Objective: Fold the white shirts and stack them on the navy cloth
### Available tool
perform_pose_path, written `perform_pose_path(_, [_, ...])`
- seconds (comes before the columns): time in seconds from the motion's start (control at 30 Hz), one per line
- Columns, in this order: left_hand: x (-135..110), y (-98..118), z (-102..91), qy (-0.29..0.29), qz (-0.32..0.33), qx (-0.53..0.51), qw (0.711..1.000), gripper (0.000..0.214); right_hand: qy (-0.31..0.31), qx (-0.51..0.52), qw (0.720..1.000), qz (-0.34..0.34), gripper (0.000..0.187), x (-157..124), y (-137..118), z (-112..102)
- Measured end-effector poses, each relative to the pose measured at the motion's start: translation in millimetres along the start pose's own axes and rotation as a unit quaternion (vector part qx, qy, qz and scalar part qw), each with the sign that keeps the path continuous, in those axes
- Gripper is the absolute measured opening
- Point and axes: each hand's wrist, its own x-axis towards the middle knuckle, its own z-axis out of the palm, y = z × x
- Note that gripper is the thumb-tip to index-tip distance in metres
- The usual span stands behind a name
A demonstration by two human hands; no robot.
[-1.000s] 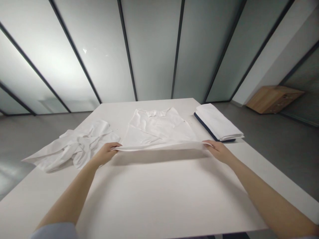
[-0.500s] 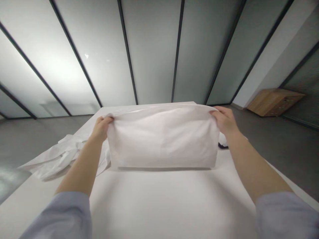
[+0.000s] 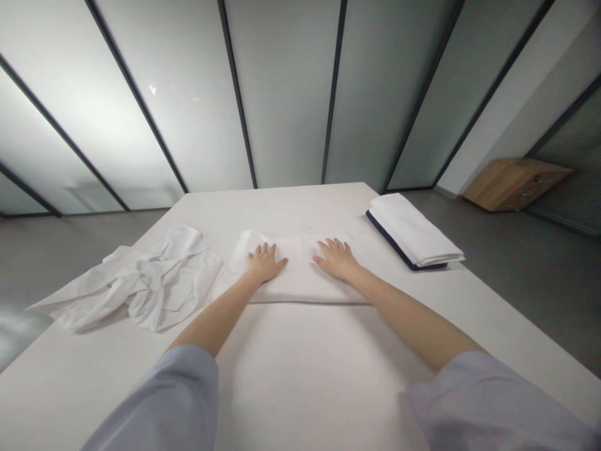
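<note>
A folded white garment (image 3: pixel 300 285) lies in the middle of the white table (image 3: pixel 305 363). My left hand (image 3: pixel 265 262) rests flat on its left half, fingers spread and open. My right hand (image 3: pixel 335 259) lies flat on its right half, fingers also stretched out. Neither hand grips the cloth; both press down on top of it.
A crumpled pile of white clothes (image 3: pixel 136 282) lies on the table to the left. A neat stack of folded white and dark cloth (image 3: pixel 413 235) sits at the right. Frosted glass wall panels stand behind the table, and a wooden cabinet (image 3: pixel 514 181) is on the floor far right.
The garment's near edge was lifted and folded over away from me. Both hands let go and now lie flat on the folded cloth.
</note>
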Motion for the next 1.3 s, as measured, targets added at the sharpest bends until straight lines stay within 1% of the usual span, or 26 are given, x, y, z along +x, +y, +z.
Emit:
perform_pose_path(0.07, [-5, 0, 11.1, -0.025, -0.009, 0.008, 1.000, 0.077, -0.040, 0.011, 0.999, 0.018, 0.067, -9, -6, 8])
perform_pose_path(0.17, [-8, -7, 19.5, -0.014, -0.021, 0.019, 1.000, 0.079, -0.075, 0.025, 0.996, 0.034, 0.070, -16, 0, 15])
perform_pose_path(0.3, [-11, -12, 22.8, 0.014, -0.023, 0.024, 0.999, 0.079, -0.066, 0.029, 0.997, 0.031, 0.068, -19, 11, 20])
perform_pose_path(0.43, [-13, -15, 24.7, 0.044, -0.008, 0.026, 0.999, 0.077, -0.058, 0.030, 0.997, 0.029, 0.068, -17, 14, 24])
perform_pose_path(0.53, [-17, -17, 24.4, 0.079, 0.028, 0.020, 0.996, 0.070, -0.057, 0.031, 0.997, 0.029, 0.069, -16, 15, 27])
perform_pose_path(0.63, [-21, -14, 20.6, 0.104, 0.104, 0.006, 0.989, 0.051, -0.058, 0.032, 0.997, 0.029, 0.069, -15, 17, 29])
perform_pose_path(0.7, [-25, -8, 16.4, 0.099, 0.140, 0.002, 0.985, 0.042, -0.057, 0.031, 0.997, 0.029, 0.070, -15, 18, 30])
perform_pose_path(0.77, [-31, 1, 12.1, 0.083, 0.142, 0.005, 0.986, 0.041, -0.057, 0.029, 0.997, 0.030, 0.070, -16, 18, 29])
perform_pose_path(0.83, [-38, 11, 9.3, 0.055, 0.131, 0.007, 0.990, 0.049, -0.060, 0.028, 0.997, 0.029, 0.070, -16, 18, 28])
perform_pose_path(0.97, [-53, 28, 12.4, -0.033, 0.123, 0.009, 0.992, 0.085, -0.064, 0.026, 0.997, 0.028, 0.069, -17, 17, 26])
perform_pose_path(1.03, [-59, 34, 17.7, -0.053, 0.110, 0.014, 0.992, 0.098, -0.064, 0.027, 0.997, 0.027, 0.068, -18, 17, 26])
perform_pose_path(1.17, [-59, 39, 28.2, -0.044, 0.089, 0.019, 0.995, 0.106, -0.053, 0.024, 0.998, 0.026, 0.066, -18, 18, 22])
perform_pose_path(1.23, [-53, 40, 31.3, -0.032, 0.081, 0.019, 0.996, 0.107, -0.037, 0.018, 0.999, 0.014, 0.061, -17, 15, 19])
perform_pose_path(1.3, [-44, 41, 32.6, -0.022, 0.072, 0.019, 0.997, 0.106, -0.019, 0.014, 1.000, -0.012, 0.055, -17, 9, 17])
